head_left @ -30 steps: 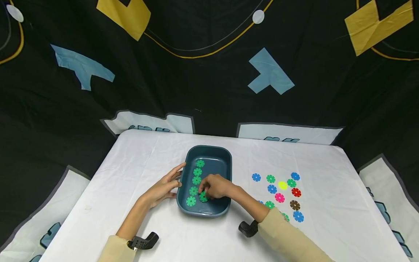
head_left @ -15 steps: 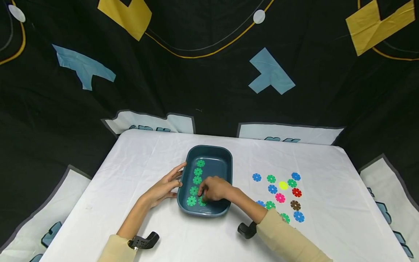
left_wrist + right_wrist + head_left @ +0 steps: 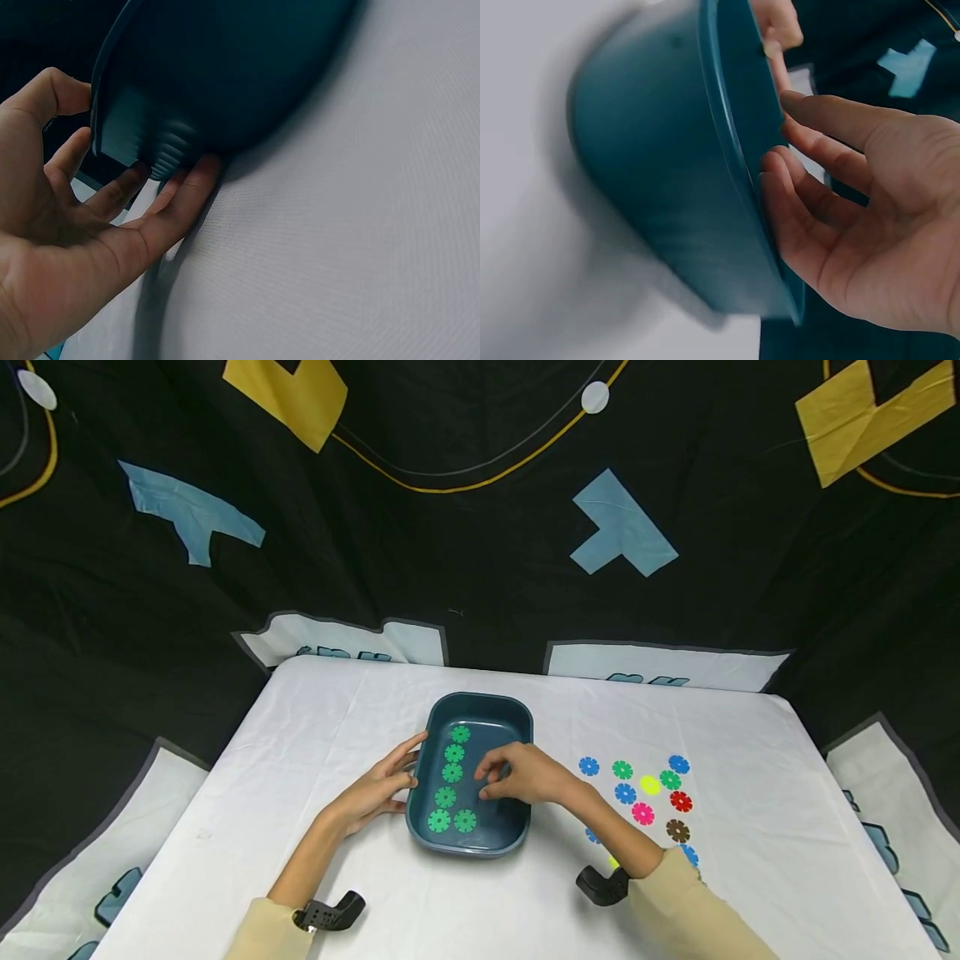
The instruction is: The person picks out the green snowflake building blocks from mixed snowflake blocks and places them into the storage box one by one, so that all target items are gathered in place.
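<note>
A dark blue-green tray [image 3: 504, 710] stands on the white cloth. Inside it, green notched discs [image 3: 452, 772] form a column along the left side, and one more green disc [image 3: 465, 821] lies right of the lowest. My left hand [image 3: 378, 787] rests against the tray's left side; in the left wrist view its fingertips touch the outer wall [image 3: 180, 82]. My right hand [image 3: 525, 772] hovers above the tray's right half, fingers loosely bent, nothing visible between them. The right wrist view shows that hand [image 3: 870, 202] beside the rim [image 3: 731, 135].
Right of the tray lie loose discs: blue [image 3: 588, 766], green [image 3: 622, 769], yellow [image 3: 650, 786], pink [image 3: 642, 813], red [image 3: 681, 801] and brown [image 3: 678, 830]. My right forearm covers some of them. A black curtain [image 3: 465, 568] hangs behind the table.
The right hand has let go of the green disc, which now lies flat beside the lowest one in the column. That hand has moved up and to the right. The left hand stays put.
</note>
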The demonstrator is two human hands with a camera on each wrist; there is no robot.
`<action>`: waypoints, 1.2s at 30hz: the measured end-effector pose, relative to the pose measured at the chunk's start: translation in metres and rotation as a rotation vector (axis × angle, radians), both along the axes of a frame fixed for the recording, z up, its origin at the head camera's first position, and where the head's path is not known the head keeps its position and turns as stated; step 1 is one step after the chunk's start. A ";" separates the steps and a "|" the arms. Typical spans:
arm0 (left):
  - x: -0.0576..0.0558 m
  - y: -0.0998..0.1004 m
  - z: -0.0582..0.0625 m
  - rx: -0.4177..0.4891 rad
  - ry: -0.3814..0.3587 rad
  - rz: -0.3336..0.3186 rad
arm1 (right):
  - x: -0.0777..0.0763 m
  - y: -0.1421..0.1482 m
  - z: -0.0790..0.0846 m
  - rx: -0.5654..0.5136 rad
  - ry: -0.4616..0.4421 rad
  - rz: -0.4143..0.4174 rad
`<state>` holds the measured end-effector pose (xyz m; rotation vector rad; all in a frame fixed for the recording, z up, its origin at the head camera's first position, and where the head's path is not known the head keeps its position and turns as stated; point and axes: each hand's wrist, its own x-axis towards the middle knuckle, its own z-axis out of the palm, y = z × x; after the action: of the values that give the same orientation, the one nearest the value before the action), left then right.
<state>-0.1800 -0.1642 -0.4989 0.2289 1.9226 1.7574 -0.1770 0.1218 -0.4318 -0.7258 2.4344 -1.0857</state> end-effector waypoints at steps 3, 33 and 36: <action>0.000 0.000 0.000 -0.005 -0.001 0.007 | 0.004 0.019 0.001 -0.032 0.051 -0.034; 0.001 0.000 0.002 -0.016 0.002 0.008 | 0.018 0.178 -0.064 0.129 0.104 -0.586; 0.001 0.000 0.001 -0.014 0.001 0.009 | 0.016 0.178 -0.067 0.130 0.117 -0.587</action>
<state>-0.1787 -0.1645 -0.4978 0.2163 1.9391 1.7493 -0.1615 0.2998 -0.4985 -0.0192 2.8753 -1.0819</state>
